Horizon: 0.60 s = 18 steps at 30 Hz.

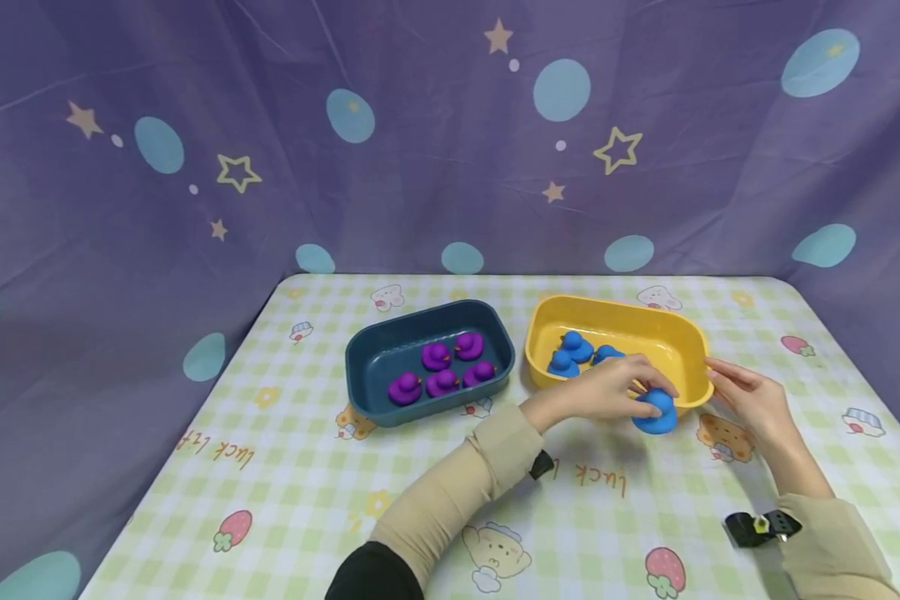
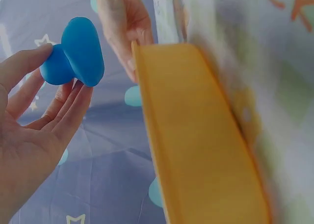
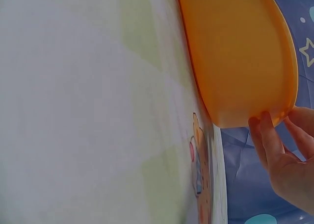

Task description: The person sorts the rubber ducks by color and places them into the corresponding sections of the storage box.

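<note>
A blue rubber duck (image 1: 655,412) is pinched between the thumb and fingers of my left hand (image 1: 617,386), just in front of the near rim of the yellow tub (image 1: 663,333). In the left wrist view the same duck (image 2: 81,51) hangs in the fingertips, beside the tub's outer wall (image 2: 181,131). My right hand (image 1: 753,398) grips the tub's right end, and the right wrist view shows its fingers (image 3: 269,136) against the outer wall near the rim. Inside the tub sit several blue ducks (image 1: 576,346), partly hidden by the left hand.
To the left of the yellow tub stands a dark teal tub (image 1: 371,367) holding several purple ducks (image 1: 436,357). Both tubs rest on a checked, printed tablecloth (image 1: 307,500). A purple curtain (image 1: 435,183) with stars hangs behind the table.
</note>
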{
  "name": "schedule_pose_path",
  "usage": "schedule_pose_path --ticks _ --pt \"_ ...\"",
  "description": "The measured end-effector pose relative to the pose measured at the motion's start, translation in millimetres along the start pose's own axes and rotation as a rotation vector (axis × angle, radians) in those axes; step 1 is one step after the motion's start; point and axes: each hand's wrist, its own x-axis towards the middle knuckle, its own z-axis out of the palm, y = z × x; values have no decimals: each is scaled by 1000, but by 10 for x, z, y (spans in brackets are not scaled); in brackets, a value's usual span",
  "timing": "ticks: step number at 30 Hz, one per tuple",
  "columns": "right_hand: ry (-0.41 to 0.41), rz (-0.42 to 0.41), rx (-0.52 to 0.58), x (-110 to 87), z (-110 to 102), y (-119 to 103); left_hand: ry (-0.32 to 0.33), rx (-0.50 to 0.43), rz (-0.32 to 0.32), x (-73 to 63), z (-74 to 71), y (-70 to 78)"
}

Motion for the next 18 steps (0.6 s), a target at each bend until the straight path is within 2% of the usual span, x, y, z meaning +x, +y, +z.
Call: schedule_pose_path --ticks 9,15,18 --pt "-20 -12 81 94 -39 114 42 -70 -53 158 -108 -82" --pt "-2 4 70 232 -74 293 60 -52 -123 291 -113 -169" --pt "15 18 75 265 -74 335 58 -43 -136 355 -112 -224"
